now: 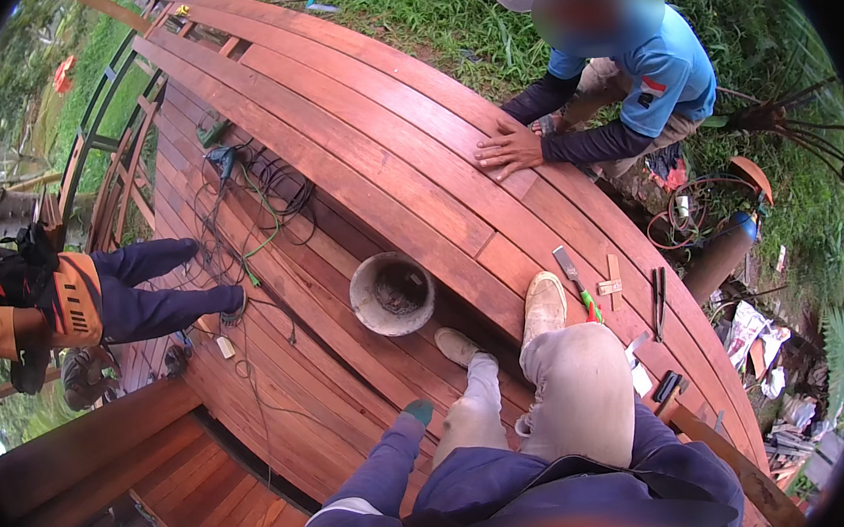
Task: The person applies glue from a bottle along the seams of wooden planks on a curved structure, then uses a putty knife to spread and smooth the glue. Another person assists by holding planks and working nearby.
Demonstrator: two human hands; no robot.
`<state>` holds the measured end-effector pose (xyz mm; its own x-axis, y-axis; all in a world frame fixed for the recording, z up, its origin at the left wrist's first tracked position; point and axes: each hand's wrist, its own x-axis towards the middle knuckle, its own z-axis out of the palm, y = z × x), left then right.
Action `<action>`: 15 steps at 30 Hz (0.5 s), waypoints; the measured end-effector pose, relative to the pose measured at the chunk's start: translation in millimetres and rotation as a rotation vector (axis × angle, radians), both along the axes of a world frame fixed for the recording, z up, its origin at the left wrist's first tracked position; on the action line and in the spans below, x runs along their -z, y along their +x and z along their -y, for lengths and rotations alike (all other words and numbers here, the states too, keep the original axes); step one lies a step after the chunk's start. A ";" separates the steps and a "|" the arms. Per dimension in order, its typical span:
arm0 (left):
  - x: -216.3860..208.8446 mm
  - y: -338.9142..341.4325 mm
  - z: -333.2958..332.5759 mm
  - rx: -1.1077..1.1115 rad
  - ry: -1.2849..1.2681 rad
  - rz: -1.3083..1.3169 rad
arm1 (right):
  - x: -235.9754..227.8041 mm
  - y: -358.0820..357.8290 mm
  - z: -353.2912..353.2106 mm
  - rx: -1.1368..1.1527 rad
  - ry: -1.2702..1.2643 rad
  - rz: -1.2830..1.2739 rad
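Neither of my hands shows; a dark blue sleeve [658,439] beside my bent right knee [579,390] ends out of sight. My right shoe [544,303] rests on the reddish-brown plank surface [415,179], while my left shoe [456,345] is lower down. Just right of my right shoe lies a flat-bladed tool [568,266] with a green and red handle. Small wood strips [609,282] lie crossed next to it. Further right are a slim black two-armed tool [659,303] and a black-handled tool [669,385]. A grey bucket [393,294], stained inside, stands ahead of my left shoe.
Across the planks, a person in light blue [665,61] presses a hand [510,148] on the boards. Another in orange [64,300] stands left. A dark blue leg [366,479] reaches in beside mine. Tangled cables [270,191] and a blue power tool [222,160] lie on the deck.
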<state>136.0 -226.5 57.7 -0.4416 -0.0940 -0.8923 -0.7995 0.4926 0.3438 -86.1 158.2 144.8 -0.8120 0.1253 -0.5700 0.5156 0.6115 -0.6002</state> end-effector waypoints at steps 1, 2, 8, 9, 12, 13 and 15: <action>-5.0 -5.2 6.9 -0.009 -0.014 -0.004 | -8.9 -5.9 -7.5 0.008 0.003 -0.014; -7.3 -15.1 15.0 -0.087 -0.033 0.025 | -19.2 -12.0 -18.5 0.013 0.007 -0.028; 13.9 -102.0 73.7 -0.241 -0.144 0.152 | -48.2 -40.0 -71.1 0.036 0.041 -0.073; 20.3 -123.1 80.8 -0.224 -0.175 0.084 | -42.0 -46.1 -69.4 0.033 0.038 -0.080; 32.2 -200.6 87.1 -0.336 -0.076 -0.102 | -10.1 -70.3 -50.2 0.010 0.014 -0.121; 32.4 -228.4 81.5 -0.434 -0.054 -0.094 | 0.2 -79.2 -44.2 0.002 0.002 -0.129; 30.4 -288.9 62.0 -0.677 0.014 -0.211 | 20.1 -97.9 -31.5 -0.023 -0.015 -0.170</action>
